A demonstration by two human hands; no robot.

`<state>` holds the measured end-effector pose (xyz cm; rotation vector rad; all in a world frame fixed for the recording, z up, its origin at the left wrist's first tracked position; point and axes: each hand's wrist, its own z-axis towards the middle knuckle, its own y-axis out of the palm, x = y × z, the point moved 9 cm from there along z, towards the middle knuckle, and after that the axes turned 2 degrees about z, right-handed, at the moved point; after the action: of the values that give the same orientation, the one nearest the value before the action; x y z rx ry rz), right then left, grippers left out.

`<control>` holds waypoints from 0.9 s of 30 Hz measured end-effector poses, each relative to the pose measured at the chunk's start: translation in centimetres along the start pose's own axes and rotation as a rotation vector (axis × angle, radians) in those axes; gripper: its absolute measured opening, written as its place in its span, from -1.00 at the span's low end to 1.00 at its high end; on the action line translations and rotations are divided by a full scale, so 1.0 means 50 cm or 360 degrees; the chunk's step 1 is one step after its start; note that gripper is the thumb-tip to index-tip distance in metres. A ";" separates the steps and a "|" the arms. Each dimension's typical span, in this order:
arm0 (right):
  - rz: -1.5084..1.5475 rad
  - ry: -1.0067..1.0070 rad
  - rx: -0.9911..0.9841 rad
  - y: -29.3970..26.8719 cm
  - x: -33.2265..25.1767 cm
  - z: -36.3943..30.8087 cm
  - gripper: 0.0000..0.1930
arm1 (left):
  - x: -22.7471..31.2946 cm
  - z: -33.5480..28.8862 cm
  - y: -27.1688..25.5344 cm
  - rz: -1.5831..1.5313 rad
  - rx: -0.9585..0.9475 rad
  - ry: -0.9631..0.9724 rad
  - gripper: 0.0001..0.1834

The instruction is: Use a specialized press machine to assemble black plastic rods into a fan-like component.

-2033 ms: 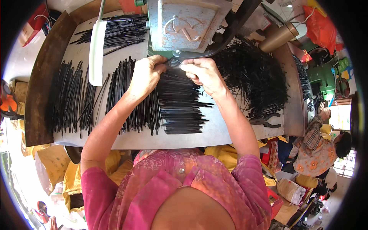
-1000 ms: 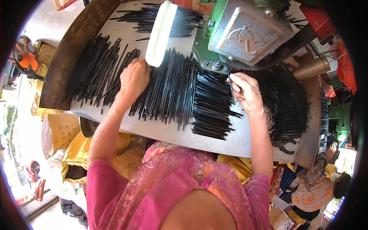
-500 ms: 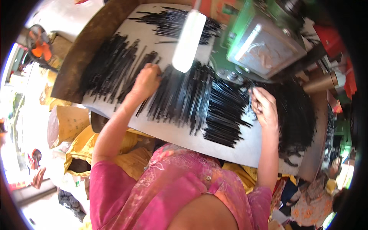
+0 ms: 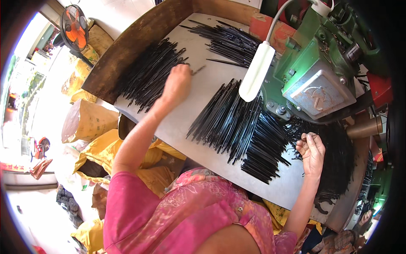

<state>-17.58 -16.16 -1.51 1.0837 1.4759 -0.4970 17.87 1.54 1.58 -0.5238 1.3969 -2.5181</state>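
Note:
Over the right edge of the left pile of thin black rods (image 4: 150,74), my left hand (image 4: 177,84) is closed. A thin, blurred rod (image 4: 198,70) sticks out beyond its fingers. My right hand (image 4: 312,152) is held by the green machine (image 4: 317,80), palm partly turned up, with fingers curled and thumb pressed to them. Whatever it pinches, if anything, is too small to make out. Between my hands lies a wide row of black rods (image 4: 228,120), and a shorter stack of rods (image 4: 268,150) sits beside it, close to the machine's base.
A raised brown rim (image 4: 127,38) borders the metal tabletop (image 4: 182,120). More rods (image 4: 230,40) lie at the back. A white lamp (image 4: 257,70) hangs over the middle. Black strips (image 4: 336,161) heap at the right. Yellow sacks (image 4: 101,152) and an orange-bladed fan (image 4: 76,29) stand left.
The whole view has shifted. My left hand has moved from a small bundle beside the middle row to the left pile. My right hand has drawn back slightly from the machine's base and turned.

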 end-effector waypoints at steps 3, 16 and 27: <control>0.0149 -0.0082 0.0008 0.017 -0.005 -0.009 -0.94 | 0.152 0.008 -0.034 0.0135 -0.0043 0.0202 -0.92; 0.0548 -0.0257 0.0232 0.060 0.023 0.047 -0.88 | 0.398 0.025 0.038 -0.0429 -0.0353 0.0670 -0.76; 0.0674 -0.0296 0.0212 0.079 0.028 0.054 -0.88 | 0.396 0.026 0.063 -0.0758 -0.0456 0.0382 -0.77</control>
<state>-12.65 -16.00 -2.35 1.3745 1.0248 -0.3858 0.35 -8.09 3.52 -0.6950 1.9383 -2.8331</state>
